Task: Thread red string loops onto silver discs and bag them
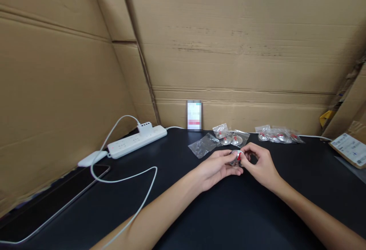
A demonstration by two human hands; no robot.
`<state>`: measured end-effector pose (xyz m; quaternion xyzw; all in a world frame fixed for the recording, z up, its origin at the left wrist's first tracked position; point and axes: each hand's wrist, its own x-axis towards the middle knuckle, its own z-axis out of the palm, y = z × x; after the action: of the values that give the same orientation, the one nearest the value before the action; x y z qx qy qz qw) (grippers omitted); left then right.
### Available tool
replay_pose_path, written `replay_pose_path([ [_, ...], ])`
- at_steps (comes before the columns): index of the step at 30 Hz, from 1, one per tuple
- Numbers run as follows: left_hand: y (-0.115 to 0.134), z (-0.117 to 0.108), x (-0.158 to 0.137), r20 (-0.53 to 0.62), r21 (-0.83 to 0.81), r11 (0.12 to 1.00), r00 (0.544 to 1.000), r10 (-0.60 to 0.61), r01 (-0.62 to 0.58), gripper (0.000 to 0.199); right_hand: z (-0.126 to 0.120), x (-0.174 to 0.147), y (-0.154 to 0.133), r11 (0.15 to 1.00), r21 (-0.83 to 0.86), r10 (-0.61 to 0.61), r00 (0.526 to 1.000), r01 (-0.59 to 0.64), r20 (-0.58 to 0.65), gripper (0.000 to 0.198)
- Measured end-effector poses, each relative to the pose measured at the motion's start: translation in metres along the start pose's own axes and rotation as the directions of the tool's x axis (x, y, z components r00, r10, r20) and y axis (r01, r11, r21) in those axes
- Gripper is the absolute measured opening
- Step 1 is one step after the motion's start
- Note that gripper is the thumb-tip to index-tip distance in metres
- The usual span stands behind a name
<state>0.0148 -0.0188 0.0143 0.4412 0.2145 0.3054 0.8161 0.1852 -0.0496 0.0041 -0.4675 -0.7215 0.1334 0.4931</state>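
Note:
Between my two hands is a small round silver piece with a red part (pixel 236 158); its exact kind is hard to make out. My left hand (pixel 217 168) grips it from the left, thumb on top and fingers beneath. My right hand (pixel 260 163) pinches at its right edge, by the red part. Just behind my hands lie similar round silver pieces in clear plastic bags (pixel 231 139). A flat clear plastic bag (pixel 203 145) lies to their left.
More bagged silver pieces (pixel 278 135) lie at the back right. A phone (pixel 194 116) leans on the cardboard wall (pixel 243 52). A white power strip (pixel 137 141) and cable (pixel 154 177) are at left; the cable crosses my left forearm. A labelled package (pixel 350 149) sits far right.

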Motion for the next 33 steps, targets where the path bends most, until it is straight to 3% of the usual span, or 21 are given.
replay_pose_path([
  [6, 0.006, -0.001, -0.001, 0.002, -0.123, 0.989, 0.996, -0.088, 0.087, 0.033, -0.003, 0.002, -0.005, 0.996, 0.090, -0.019, 1.000, 0.018, 0.010, 0.009],
  [23, 0.003, -0.013, 0.000, 0.136, -0.142, 0.989, 0.991, -0.012, 0.031, 0.030, -0.005, 0.005, 0.001, 0.925, 0.373, 0.035, 0.994, -0.071, 0.101, 0.008],
  [29, 0.002, -0.017, 0.000, 0.172, -0.120, 0.991, 0.985, -0.032, 0.053, 0.035, -0.007, 0.005, 0.002, 0.915, 0.394, 0.020, 0.987, -0.082, 0.159, 0.007],
  [33, 0.003, -0.015, 0.000, 0.150, -0.054, 0.998, 0.988, -0.032, 0.040, 0.031, -0.012, 0.006, -0.002, 0.954, 0.300, -0.041, 0.981, -0.018, 0.189, 0.006],
])
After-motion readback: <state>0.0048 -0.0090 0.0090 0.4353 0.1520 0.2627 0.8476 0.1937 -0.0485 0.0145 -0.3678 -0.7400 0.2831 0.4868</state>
